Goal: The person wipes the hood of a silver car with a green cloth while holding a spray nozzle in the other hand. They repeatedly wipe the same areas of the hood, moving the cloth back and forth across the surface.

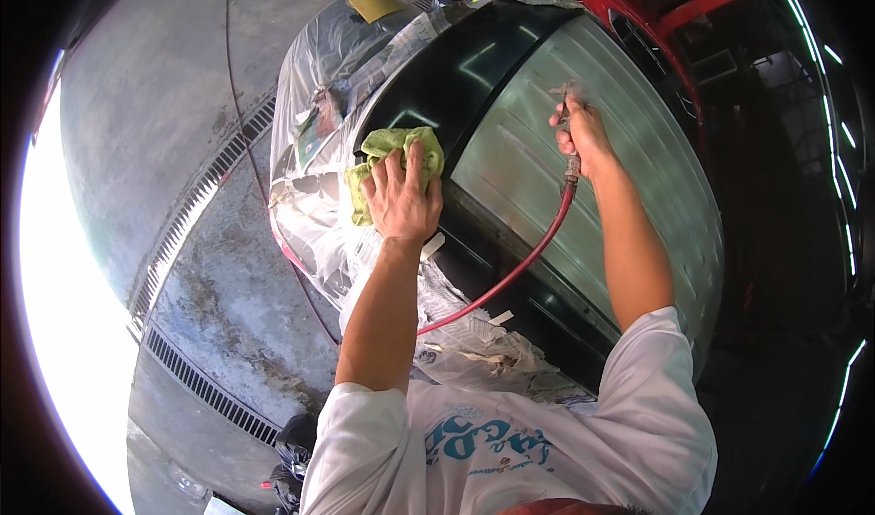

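- My left hand (402, 198) lies over a bunched green cloth (381, 143), fingers slightly spread; I cannot tell whether they pinch its folds.
- The cloth sits at the edge of the car's dark panel (469, 64), beside clear plastic sheeting (310, 87).
- My right fingers (564, 141) curl around an air gun (572, 163) over the pale ribbed roof (533, 196).
- A red hose (524, 267) curves from the gun's base toward my left forearm (378, 319).

Red vehicle (594, 3) parked up top R! White light strips (828, 114) curve down the far R edge. Over L, white glare (68, 314) blazes beside stained grey concrete floor (164, 68), w/ 2 runs of slotted drain grate (211, 386) at an angle. Crumpled black plastic (296, 440) slumps btm, L of ctr.
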Demonstrator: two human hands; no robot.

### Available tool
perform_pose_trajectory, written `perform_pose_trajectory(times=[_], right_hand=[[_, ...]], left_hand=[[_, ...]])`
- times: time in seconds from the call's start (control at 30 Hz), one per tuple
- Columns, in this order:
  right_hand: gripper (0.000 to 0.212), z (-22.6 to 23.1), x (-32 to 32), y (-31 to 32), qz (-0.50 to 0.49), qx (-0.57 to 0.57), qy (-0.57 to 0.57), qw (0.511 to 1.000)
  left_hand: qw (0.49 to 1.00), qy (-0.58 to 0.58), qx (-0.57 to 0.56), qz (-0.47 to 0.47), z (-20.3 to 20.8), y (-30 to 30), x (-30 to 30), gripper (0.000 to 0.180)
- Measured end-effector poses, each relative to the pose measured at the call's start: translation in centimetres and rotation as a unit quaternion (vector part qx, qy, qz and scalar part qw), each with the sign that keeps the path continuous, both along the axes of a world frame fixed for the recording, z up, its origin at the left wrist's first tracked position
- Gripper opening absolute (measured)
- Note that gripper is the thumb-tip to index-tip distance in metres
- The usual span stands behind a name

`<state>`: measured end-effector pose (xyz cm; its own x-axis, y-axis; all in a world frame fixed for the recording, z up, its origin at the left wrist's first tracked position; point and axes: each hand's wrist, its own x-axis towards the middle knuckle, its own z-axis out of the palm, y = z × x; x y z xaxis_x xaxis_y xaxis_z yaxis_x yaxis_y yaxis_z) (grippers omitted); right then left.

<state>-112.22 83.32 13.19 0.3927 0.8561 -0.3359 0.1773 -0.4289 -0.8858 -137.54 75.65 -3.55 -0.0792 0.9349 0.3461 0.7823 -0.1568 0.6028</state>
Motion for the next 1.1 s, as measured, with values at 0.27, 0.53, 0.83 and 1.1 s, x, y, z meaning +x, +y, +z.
perform_pose_trajectory(times=[0.27, 0.53, 0.83, 1.1], right_hand=[[0.037, -1.7, -1.5, -3.8, 0.184, -0.176, 0.148, 0.956], [0.034, -1.9, 1.1, -0.6, 0.03, -0.049, 0.05, 0.997], [0.035, -1.5, -1.0, -4.0, 0.114, -0.13, 0.168, 0.97], [0.036, -1.8, -3.8, -9.6, 0.144, -0.153, 0.188, 0.959]], left_hand=[[1.0, -0.007, 0.016, 0.003, -0.3, 0.2, 0.0, 0.07], [1.0, 0.003, 0.005, 0.005, 0.0, 0.2, 0.1, 0.07], [1.0, 0.009, 0.012, 0.014, 0.0, 0.1, 0.1, 0.069], [0.999, 0.019, 0.028, 0.019, 0.4, 0.2, 0.5, 0.068]])
